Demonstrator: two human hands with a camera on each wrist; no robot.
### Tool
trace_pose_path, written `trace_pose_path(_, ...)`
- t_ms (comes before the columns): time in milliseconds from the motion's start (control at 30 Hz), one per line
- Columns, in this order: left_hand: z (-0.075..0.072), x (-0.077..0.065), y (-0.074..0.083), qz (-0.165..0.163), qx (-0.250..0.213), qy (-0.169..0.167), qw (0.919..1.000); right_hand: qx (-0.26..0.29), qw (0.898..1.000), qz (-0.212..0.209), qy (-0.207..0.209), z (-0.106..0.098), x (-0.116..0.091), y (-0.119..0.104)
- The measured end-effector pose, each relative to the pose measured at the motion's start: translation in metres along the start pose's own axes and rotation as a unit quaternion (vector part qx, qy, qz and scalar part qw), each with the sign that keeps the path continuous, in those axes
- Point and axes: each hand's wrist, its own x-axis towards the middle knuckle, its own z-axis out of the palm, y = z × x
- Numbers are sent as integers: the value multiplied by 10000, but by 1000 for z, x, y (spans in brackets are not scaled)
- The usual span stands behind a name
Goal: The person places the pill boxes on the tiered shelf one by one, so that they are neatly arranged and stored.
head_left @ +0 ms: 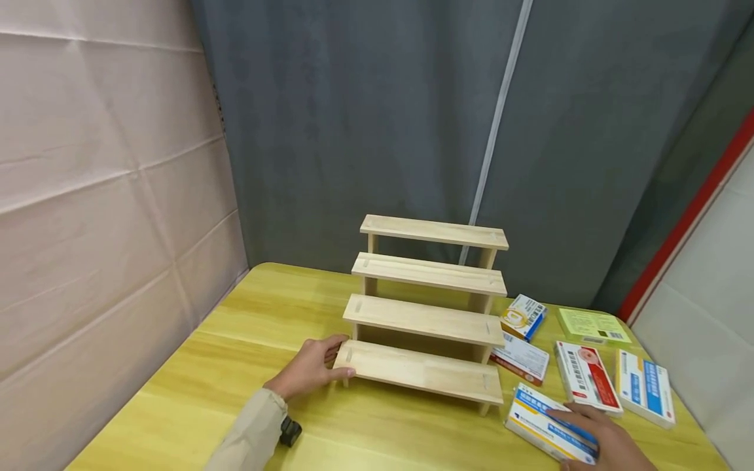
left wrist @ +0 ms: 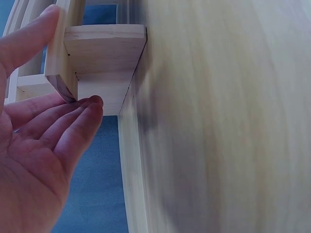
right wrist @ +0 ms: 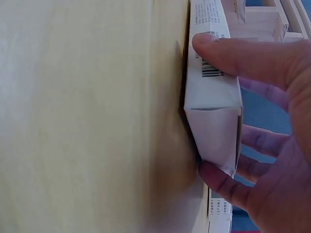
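Observation:
A four-step wooden display rack point(head_left: 421, 315) stands on the table. My left hand point(head_left: 309, 369) holds the left end of its lowest step, thumb at the front edge and fingers at the end; the left wrist view shows these fingers point(left wrist: 80, 121) against the board's corner. At the table's right front, my right hand point(head_left: 612, 438) grips a blue, white and yellow medicine box point(head_left: 544, 422). In the right wrist view the thumb presses the barcode side of this box point(right wrist: 214, 92), with the other fingers round its far side and end.
Right of the rack lie several more medicine boxes: a blue-white-orange one point(head_left: 523, 317) leaning on a white-and-red one point(head_left: 521, 358), a green one point(head_left: 593, 326), a red-and-white one point(head_left: 588, 378) and a blue-and-white one point(head_left: 645, 387). A grey curtain point(head_left: 353, 131) hangs behind the yellow wooden table point(head_left: 177, 405).

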Motion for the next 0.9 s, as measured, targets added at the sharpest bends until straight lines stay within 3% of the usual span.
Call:
trace_pose_path(167, -1, 0, 0, -57, 46, 14, 10000, -126, 9997, -15, 200, -4, -3, -5)
trace_pose_path(400, 0, 1, -1, -98, 16, -5, 10000, 18, 9997, 177, 145, -6, -5, -7)
trace_pose_path(633, -1, 6, 1, -132, 14, 66, 9999, -175, 9940, -287, 1045, -11, -9, -7)
trace_pose_path(900, 1, 3, -2, -200, -100, 65, 9997, -83, 9937, -324, 1073, -13, -14, -9)
